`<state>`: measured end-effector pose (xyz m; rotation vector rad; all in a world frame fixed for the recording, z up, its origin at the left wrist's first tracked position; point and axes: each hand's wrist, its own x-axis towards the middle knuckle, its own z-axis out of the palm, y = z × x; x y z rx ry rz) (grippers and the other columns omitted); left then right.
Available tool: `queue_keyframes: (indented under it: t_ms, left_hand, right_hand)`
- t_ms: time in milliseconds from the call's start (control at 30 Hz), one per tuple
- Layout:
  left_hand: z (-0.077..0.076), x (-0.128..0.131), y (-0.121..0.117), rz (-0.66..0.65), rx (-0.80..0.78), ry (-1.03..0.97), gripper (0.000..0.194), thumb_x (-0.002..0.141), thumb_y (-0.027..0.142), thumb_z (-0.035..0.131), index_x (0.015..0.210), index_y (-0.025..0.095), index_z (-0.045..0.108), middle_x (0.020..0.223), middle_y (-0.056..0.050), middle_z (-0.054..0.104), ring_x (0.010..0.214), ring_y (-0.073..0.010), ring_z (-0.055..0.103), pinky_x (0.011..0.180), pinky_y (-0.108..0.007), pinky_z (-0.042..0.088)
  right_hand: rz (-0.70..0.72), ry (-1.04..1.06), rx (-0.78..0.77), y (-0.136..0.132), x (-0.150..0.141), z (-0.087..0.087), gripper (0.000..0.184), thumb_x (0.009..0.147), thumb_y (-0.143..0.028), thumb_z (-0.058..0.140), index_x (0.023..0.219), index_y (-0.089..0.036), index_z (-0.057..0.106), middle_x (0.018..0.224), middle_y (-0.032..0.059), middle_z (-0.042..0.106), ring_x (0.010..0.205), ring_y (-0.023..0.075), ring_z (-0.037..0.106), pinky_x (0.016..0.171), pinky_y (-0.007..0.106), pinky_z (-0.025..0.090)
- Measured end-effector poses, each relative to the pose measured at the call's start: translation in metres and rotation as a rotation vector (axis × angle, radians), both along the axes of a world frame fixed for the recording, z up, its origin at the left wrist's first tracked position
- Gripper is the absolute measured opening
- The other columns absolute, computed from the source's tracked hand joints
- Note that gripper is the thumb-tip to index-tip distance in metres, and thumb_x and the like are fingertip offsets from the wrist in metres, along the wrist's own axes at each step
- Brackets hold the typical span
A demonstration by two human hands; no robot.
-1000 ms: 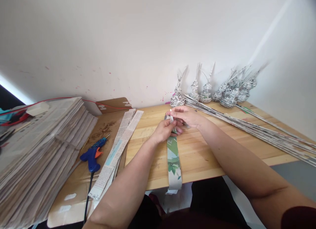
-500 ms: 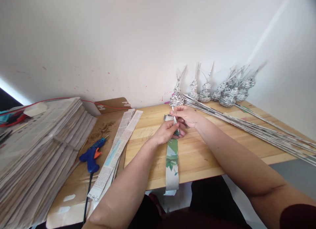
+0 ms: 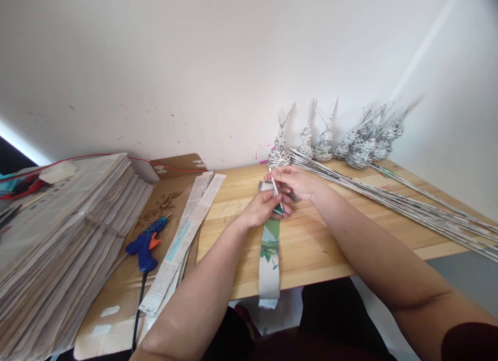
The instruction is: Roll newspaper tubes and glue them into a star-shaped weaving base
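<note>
In the head view, the left hand [image 3: 261, 207] and the right hand [image 3: 292, 182] meet over the wooden table [image 3: 307, 247]. Between them is a strip of printed paper [image 3: 269, 262], its upper part rolled into a thin white tip [image 3: 273, 180] that slants up and to the left. The left thumb and fingers are pinched together on the lower end of the rolled part; the right thumb and fingertips are closed on it near the top. A second ago the tip was shorter and more upright; now more of it shows as a narrow tube. The strip's loose end hangs over the near edge of the table, and it has shifted a little to the left since then.

The blue glue gun [image 3: 146, 249], the cut newspaper strips [image 3: 182, 241], the long paper sticks [image 3: 373, 192] and the woven paper figures [image 3: 279, 152] by the wall lie or stand as they did.
</note>
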<state>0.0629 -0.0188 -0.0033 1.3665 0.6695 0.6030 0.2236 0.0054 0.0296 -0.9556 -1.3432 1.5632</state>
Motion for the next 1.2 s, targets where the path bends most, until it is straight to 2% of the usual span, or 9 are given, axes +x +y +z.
queue_keyframes:
  t_ms: [100, 267, 433, 633, 767, 833, 1000, 1133, 1200]
  left_hand:
    - [0.0008, -0.0004, -0.0002, -0.002, -0.007, 0.002, 0.056, 0.076, 0.062, 0.061, 0.1, 0.011, 0.062, 0.087, -0.014, 0.071, 0.081, -0.0214, 0.068, 0.074, -0.035, 0.053]
    - [0.0019, -0.0005, -0.0019, -0.041, 0.003, 0.0, 0.056, 0.077, 0.062, 0.061, 0.099, 0.01, 0.063, 0.087, -0.014, 0.071, 0.081, -0.0205, 0.068, 0.075, -0.035, 0.052]
    - [0.0019, -0.001, -0.0016, -0.042, -0.019, -0.011, 0.056, 0.076, 0.062, 0.061, 0.098, 0.01, 0.064, 0.088, -0.015, 0.071, 0.083, -0.0212, 0.068, 0.076, -0.035, 0.052]
    - [0.0033, 0.0004, -0.0035, -0.051, -0.03, 0.002, 0.056, 0.076, 0.062, 0.062, 0.097, 0.01, 0.064, 0.087, -0.015, 0.07, 0.084, -0.0219, 0.067, 0.077, -0.037, 0.052]
    - [0.0032, -0.0005, -0.0025, -0.045, -0.04, -0.01, 0.056, 0.075, 0.062, 0.063, 0.097, 0.01, 0.064, 0.088, -0.015, 0.07, 0.083, -0.0226, 0.067, 0.077, -0.039, 0.052]
    - [0.0033, -0.0011, -0.0018, -0.038, -0.037, -0.028, 0.056, 0.075, 0.061, 0.063, 0.097, 0.01, 0.064, 0.089, -0.015, 0.07, 0.084, -0.0233, 0.068, 0.078, -0.04, 0.052]
    - [0.0042, -0.0014, -0.0019, -0.054, -0.036, -0.033, 0.055, 0.077, 0.06, 0.062, 0.098, 0.01, 0.063, 0.088, -0.015, 0.07, 0.085, -0.0226, 0.068, 0.079, -0.04, 0.052]
    - [0.004, -0.0015, -0.0014, -0.031, -0.04, -0.042, 0.054, 0.076, 0.06, 0.063, 0.097, 0.01, 0.064, 0.088, -0.015, 0.07, 0.085, -0.0232, 0.068, 0.077, -0.04, 0.053]
    - [0.0038, -0.0016, -0.0014, -0.029, -0.039, -0.038, 0.054, 0.076, 0.06, 0.062, 0.098, 0.011, 0.063, 0.088, -0.014, 0.07, 0.085, -0.0234, 0.068, 0.077, -0.04, 0.053]
  right_hand:
    - [0.028, -0.025, -0.023, -0.0013, 0.0004, 0.0006, 0.038, 0.067, -0.044, 0.079, 0.084, -0.012, 0.068, 0.049, -0.0053, 0.05, 0.037, 0.0039, 0.036, 0.032, 0.017, 0.026]
    - [-0.13, 0.046, -0.056, 0.0001, -0.0037, -0.0013, 0.038, 0.058, -0.037, 0.085, 0.061, -0.015, 0.054, 0.049, -0.0063, 0.048, 0.036, 0.0016, 0.032, 0.032, 0.015, 0.019]
    - [0.009, 0.022, -0.032, 0.001, -0.0004, -0.0002, 0.034, 0.067, -0.042, 0.079, 0.077, -0.012, 0.067, 0.055, -0.003, 0.054, 0.038, 0.0029, 0.035, 0.033, 0.017, 0.022]
    - [-0.132, 0.066, -0.045, -0.0009, -0.0035, 0.0017, 0.038, 0.058, -0.038, 0.084, 0.06, -0.015, 0.054, 0.049, -0.0058, 0.049, 0.036, 0.0015, 0.031, 0.032, 0.016, 0.017]
    - [0.056, -0.008, -0.048, -0.0019, 0.0011, 0.0016, 0.037, 0.066, -0.045, 0.079, 0.078, -0.013, 0.065, 0.053, -0.0035, 0.055, 0.037, 0.0035, 0.035, 0.032, 0.017, 0.024]
    - [0.096, -0.046, -0.051, -0.0019, 0.0025, 0.0011, 0.036, 0.067, -0.043, 0.079, 0.081, -0.013, 0.066, 0.052, -0.0037, 0.054, 0.037, 0.0044, 0.037, 0.032, 0.017, 0.027]
    - [-0.092, 0.024, -0.031, 0.0003, -0.0005, -0.001, 0.038, 0.061, -0.039, 0.084, 0.062, -0.016, 0.054, 0.047, -0.0062, 0.048, 0.035, 0.003, 0.035, 0.03, 0.016, 0.023]
    - [0.094, -0.044, -0.03, -0.0031, 0.0023, 0.0025, 0.038, 0.072, -0.048, 0.073, 0.086, -0.014, 0.065, 0.043, -0.0073, 0.045, 0.033, 0.0068, 0.038, 0.031, 0.019, 0.03]
    - [0.143, -0.079, -0.024, -0.0052, 0.0029, 0.0041, 0.038, 0.073, -0.047, 0.073, 0.089, -0.013, 0.066, 0.041, -0.0077, 0.044, 0.033, 0.0077, 0.041, 0.032, 0.019, 0.032]
